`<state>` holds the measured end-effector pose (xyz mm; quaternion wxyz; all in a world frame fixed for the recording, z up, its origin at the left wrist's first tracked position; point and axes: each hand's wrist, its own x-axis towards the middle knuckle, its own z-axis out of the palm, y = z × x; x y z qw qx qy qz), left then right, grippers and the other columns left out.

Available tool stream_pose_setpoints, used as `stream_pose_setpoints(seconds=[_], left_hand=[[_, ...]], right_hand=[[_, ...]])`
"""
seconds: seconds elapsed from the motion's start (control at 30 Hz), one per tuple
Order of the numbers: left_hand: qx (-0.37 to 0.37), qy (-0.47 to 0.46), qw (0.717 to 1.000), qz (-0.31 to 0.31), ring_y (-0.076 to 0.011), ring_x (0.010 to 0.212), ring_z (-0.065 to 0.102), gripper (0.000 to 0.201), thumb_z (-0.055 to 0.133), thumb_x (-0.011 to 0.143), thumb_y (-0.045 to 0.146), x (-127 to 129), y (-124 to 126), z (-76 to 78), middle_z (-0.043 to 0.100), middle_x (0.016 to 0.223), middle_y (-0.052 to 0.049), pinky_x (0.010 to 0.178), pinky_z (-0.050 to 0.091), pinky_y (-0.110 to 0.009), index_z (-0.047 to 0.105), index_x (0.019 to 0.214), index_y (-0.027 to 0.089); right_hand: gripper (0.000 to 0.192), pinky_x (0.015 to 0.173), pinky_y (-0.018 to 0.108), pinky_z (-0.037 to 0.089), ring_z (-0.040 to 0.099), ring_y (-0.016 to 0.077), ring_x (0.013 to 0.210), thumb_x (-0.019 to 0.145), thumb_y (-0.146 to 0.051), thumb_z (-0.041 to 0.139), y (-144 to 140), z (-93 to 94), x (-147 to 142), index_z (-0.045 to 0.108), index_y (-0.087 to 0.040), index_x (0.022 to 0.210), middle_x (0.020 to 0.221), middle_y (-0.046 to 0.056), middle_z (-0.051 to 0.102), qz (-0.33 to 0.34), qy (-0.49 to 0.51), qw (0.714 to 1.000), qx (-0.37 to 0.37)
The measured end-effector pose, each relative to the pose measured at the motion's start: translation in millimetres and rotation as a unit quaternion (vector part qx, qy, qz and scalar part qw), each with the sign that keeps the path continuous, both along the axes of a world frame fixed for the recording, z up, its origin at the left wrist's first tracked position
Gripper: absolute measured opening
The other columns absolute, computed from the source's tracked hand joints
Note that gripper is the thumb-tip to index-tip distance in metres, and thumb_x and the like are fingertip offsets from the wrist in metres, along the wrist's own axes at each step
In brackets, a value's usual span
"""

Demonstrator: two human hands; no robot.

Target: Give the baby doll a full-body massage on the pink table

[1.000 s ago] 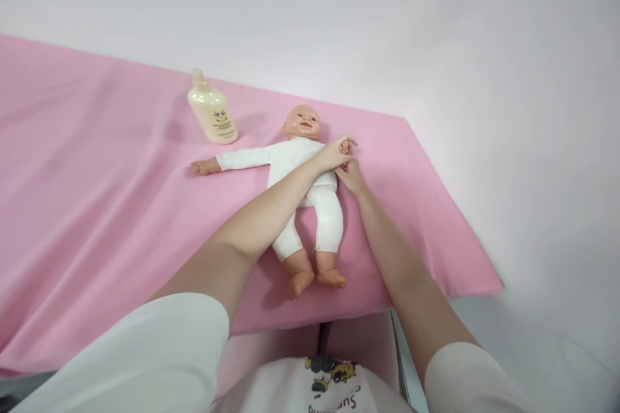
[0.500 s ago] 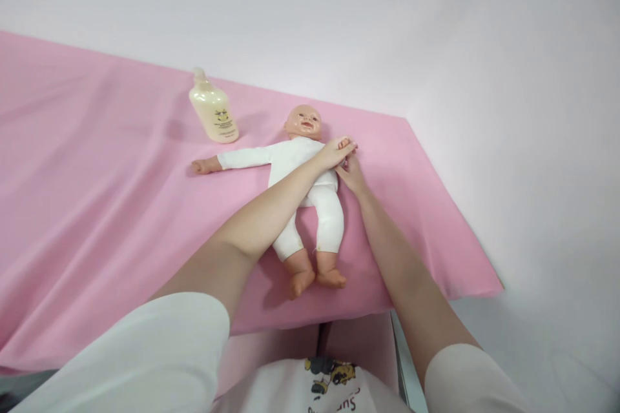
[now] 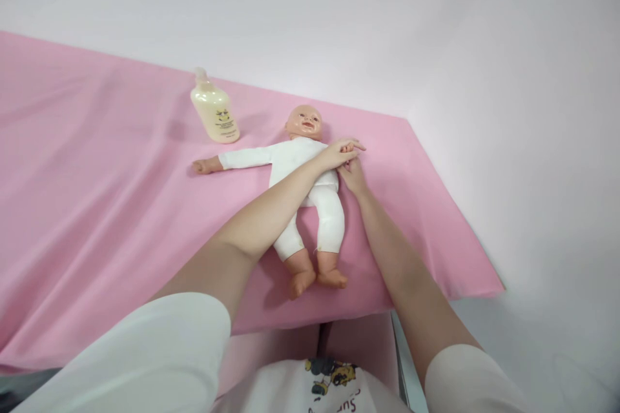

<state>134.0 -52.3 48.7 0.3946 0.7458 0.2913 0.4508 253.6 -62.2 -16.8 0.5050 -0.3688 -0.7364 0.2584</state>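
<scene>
A baby doll (image 3: pixel 304 171) in a white suit lies on its back on the pink cloth (image 3: pixel 97 206), head away from me. One doll arm stretches out to the left. My left hand (image 3: pixel 339 153) reaches across the doll's chest and holds the doll's other arm near its small hand. My right hand (image 3: pixel 352 175) comes up from below and touches that same arm, which is mostly hidden under my fingers.
A cream lotion bottle (image 3: pixel 214 111) with a pump top lies on the cloth to the left of the doll's head. The cloth's right edge (image 3: pixel 450 206) drops to a white surface. A pale wall stands behind.
My left hand's fingers have stretched a little further right over the doll's arm. My right hand and the doll have barely moved.
</scene>
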Motion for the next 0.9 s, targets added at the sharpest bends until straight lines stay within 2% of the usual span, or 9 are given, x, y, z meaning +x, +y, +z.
stream_pose_setpoints(seconds=[0.1, 0.23, 0.33, 0.43, 0.53, 0.63, 0.7, 0.8, 0.9], left_hand=[[0.008, 0.003, 1.000, -0.008, -0.0253, 0.126, 0.057, 0.014, 0.069, 0.081, 0.025, 1, 4, -2.9, 0.069, 0.114, -0.012, 0.114, 0.037, -0.040, 0.075, 0.089, 0.015], [-0.012, -0.001, 1.000, -0.013, -0.0253, 0.119, 0.061, 0.016, 0.070, 0.082, 0.030, 1, 6, -6.2, 0.068, 0.117, -0.014, 0.110, 0.040, -0.042, 0.072, 0.081, 0.014], [0.000, 0.005, 0.999, -0.039, -0.0235, 0.112, 0.064, 0.019, 0.074, 0.079, 0.033, 0, 4, -6.1, 0.069, 0.117, -0.013, 0.107, 0.043, -0.040, 0.069, 0.079, 0.014], [0.004, 0.013, 0.999, -0.051, -0.0232, 0.106, 0.065, 0.023, 0.077, 0.076, 0.036, -2, 3, -5.3, 0.070, 0.113, -0.012, 0.103, 0.046, -0.040, 0.067, 0.077, 0.015], [0.002, 0.017, 0.998, -0.059, -0.0236, 0.107, 0.065, 0.027, 0.076, 0.076, 0.041, -2, 4, -5.5, 0.070, 0.116, -0.013, 0.102, 0.047, -0.040, 0.068, 0.078, 0.015], [0.001, 0.013, 0.997, -0.070, -0.0246, 0.114, 0.064, 0.031, 0.076, 0.077, 0.043, -2, 6, -7.4, 0.070, 0.120, -0.014, 0.106, 0.045, -0.040, 0.073, 0.088, 0.015], [-0.006, 0.003, 0.998, -0.069, -0.0257, 0.121, 0.061, 0.036, 0.075, 0.078, 0.042, -1, 6, -8.6, 0.069, 0.125, -0.014, 0.110, 0.042, -0.041, 0.074, 0.102, 0.015], [-0.012, -0.016, 0.998, -0.067, -0.0271, 0.134, 0.054, 0.054, 0.075, 0.079, 0.041, -1, 4, -8.9, 0.061, 0.140, -0.015, 0.116, 0.037, -0.042, 0.066, 0.128, 0.018], [-0.011, -0.033, 0.996, -0.088, -0.0272, 0.143, 0.046, 0.066, 0.073, 0.082, 0.042, -2, 1, -7.4, 0.051, 0.152, -0.016, 0.119, 0.033, -0.041, 0.055, 0.142, 0.020]], right_hand=[[0.037, 0.111, 0.047, 0.047, 0.058, 0.0264, 0.128, 0.089, -0.037, 0.060, -3, 4.2, -1, 0.058, -0.023, 0.123, 0.127, 0.011, 0.064, 0.003, -0.003, 1.000, 0.009], [0.037, 0.109, 0.047, 0.049, 0.058, 0.0272, 0.126, 0.087, -0.035, 0.059, -7, 7.9, -1, 0.055, -0.022, 0.122, 0.128, 0.012, 0.061, 0.002, 0.011, 0.999, 0.031], [0.033, 0.108, 0.047, 0.049, 0.060, 0.0270, 0.118, 0.086, -0.032, 0.058, -9, 9.9, -2, 0.054, -0.022, 0.117, 0.119, 0.012, 0.063, -0.013, 0.016, 0.999, 0.048], [0.026, 0.105, 0.046, 0.050, 0.063, 0.0265, 0.111, 0.086, -0.031, 0.056, -10, 11.1, -3, 0.054, -0.022, 0.110, 0.111, 0.011, 0.064, -0.022, 0.015, 0.999, 0.045], [0.026, 0.108, 0.047, 0.049, 0.061, 0.0269, 0.114, 0.085, -0.031, 0.057, -9, 11.0, -3, 0.055, -0.022, 0.110, 0.113, 0.011, 0.064, -0.031, 0.010, 0.999, 0.034], [0.028, 0.110, 0.049, 0.048, 0.061, 0.0281, 0.117, 0.085, -0.034, 0.058, -8, 10.6, -2, 0.058, -0.021, 0.110, 0.115, 0.012, 0.065, -0.036, 0.008, 0.999, 0.032], [0.030, 0.109, 0.050, 0.049, 0.062, 0.0290, 0.118, 0.085, -0.037, 0.059, -8, 10.9, -2, 0.059, -0.021, 0.110, 0.115, 0.012, 0.066, -0.033, 0.005, 0.999, 0.034], [0.035, 0.112, 0.051, 0.047, 0.060, 0.0303, 0.123, 0.085, -0.040, 0.061, -8, 12.0, -2, 0.060, -0.020, 0.114, 0.118, 0.013, 0.067, -0.020, 0.002, 0.999, 0.033], [0.043, 0.115, 0.051, 0.044, 0.057, 0.0301, 0.127, 0.087, -0.043, 0.062, -9, 11.1, -1, 0.056, -0.020, 0.122, 0.125, 0.015, 0.064, -0.022, 0.008, 0.999, 0.030]])
